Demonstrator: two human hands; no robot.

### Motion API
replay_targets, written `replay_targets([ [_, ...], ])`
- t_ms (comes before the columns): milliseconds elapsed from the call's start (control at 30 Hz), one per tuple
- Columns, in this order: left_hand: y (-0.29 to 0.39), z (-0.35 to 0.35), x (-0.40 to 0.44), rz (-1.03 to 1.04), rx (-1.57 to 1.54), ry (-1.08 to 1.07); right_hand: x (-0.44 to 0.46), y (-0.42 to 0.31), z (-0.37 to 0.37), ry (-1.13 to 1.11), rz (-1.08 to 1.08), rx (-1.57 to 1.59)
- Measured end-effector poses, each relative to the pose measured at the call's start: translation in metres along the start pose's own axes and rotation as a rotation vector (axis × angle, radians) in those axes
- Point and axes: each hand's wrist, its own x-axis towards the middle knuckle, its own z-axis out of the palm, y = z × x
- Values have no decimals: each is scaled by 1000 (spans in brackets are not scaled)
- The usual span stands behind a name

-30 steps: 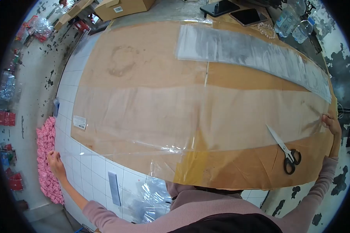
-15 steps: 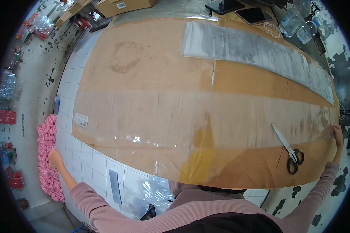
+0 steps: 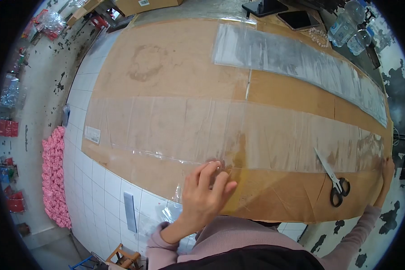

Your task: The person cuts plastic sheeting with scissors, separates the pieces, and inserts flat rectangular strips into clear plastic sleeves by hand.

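A long strip of clear plastic film [image 3: 283, 135] lies across the brown cardboard [image 3: 175, 81] that covers the table. My left hand [image 3: 207, 189] is over the strip's near edge, around the middle of the table, its fingers bent and apart with nothing seen in them. Whether the fingertips touch the film cannot be made out. My right hand [image 3: 387, 168] is at the far right edge of the cardboard, by the strip's right end; its fingers are mostly hidden. Black-handled scissors [image 3: 337, 184] lie with blades spread, left of my right hand.
Another strip of greyish plastic [image 3: 301, 65] lies along the far right side. Beyond it are a phone [image 3: 298, 20], a beaded string [image 3: 318, 38] and plastic bottles [image 3: 346, 29]. A pink textured bundle [image 3: 54, 175] hangs or stands at the left, beside white tiles [image 3: 83, 175].
My left hand has left the pink bundle and come right, over the near edge of the film. My right hand has shifted slightly down along the right edge.
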Motion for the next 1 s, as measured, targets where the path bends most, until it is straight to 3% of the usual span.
replay_targets([
  [33,4,7,-2,-25,22,38,-12,-25,-18,118,-11,-184],
  [100,11,10,-1,-124,-21,102,-45,-114,-92,463,-159,188],
  [167,13,13,-5,-157,-58,131,-88,-170,-144,166,-246,611],
  [200,13,14,-7,-172,-73,145,-109,-195,-169,-72,-249,664],
  [267,16,17,-10,-209,-141,193,-146,-239,-195,-243,-308,657],
  [300,18,17,-11,-229,-176,216,-158,-253,-198,-174,-362,603],
  [500,15,15,-9,-169,-163,172,-170,-274,-215,-100,-325,637],
  [700,19,15,-13,-182,-105,206,-157,-291,-233,-259,-329,734],
  [800,18,20,-18,-165,-100,220,-142,-255,-223,-676,-323,805],
  [933,18,26,-21,-160,-99,278,-146,-248,-223,-698,-378,949],
  [1000,20,25,-21,-156,-94,280,-157,-269,-247,-628,-328,736],
])
